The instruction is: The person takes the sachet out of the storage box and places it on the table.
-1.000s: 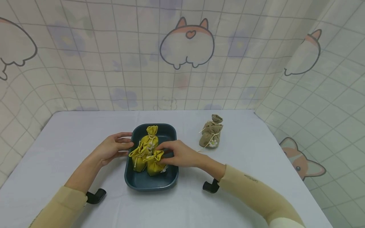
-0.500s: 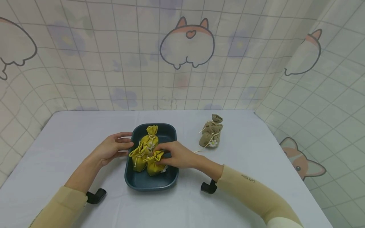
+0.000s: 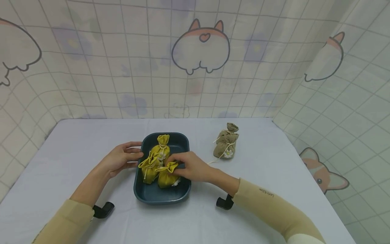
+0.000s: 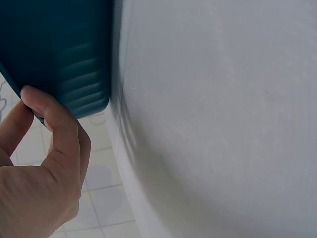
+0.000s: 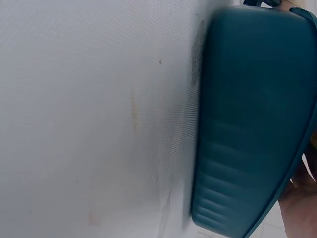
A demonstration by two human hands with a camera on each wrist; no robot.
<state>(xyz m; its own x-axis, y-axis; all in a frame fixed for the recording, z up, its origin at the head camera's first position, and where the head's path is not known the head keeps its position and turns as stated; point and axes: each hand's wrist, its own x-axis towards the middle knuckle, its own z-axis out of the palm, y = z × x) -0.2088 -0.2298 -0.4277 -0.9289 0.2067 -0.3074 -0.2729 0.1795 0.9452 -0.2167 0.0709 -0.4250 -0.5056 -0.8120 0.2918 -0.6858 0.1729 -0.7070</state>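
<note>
A dark teal plastic basin stands on the table with three yellow drawstring pouches in it. At the basin's left rim, my left hand pinches the edge; the left wrist view shows the fingertips on either side of it. My right hand reaches over the right rim, thumb and fingers pinching the gathered top of the front pouch, which sits low in the basin. Behind it are the left pouch and the back pouch, each tied with cord. The right wrist view shows mostly the basin's outer wall.
To the right of the basin, two grey-brown pouches stand close together, the front pouch partly covering the rear pouch. A white cloth covers the table. A tile-patterned curtain hangs behind it and at both sides.
The top of the pinched pouch has shifted slightly right with my right hand. My left hand and the basin keep their places.
</note>
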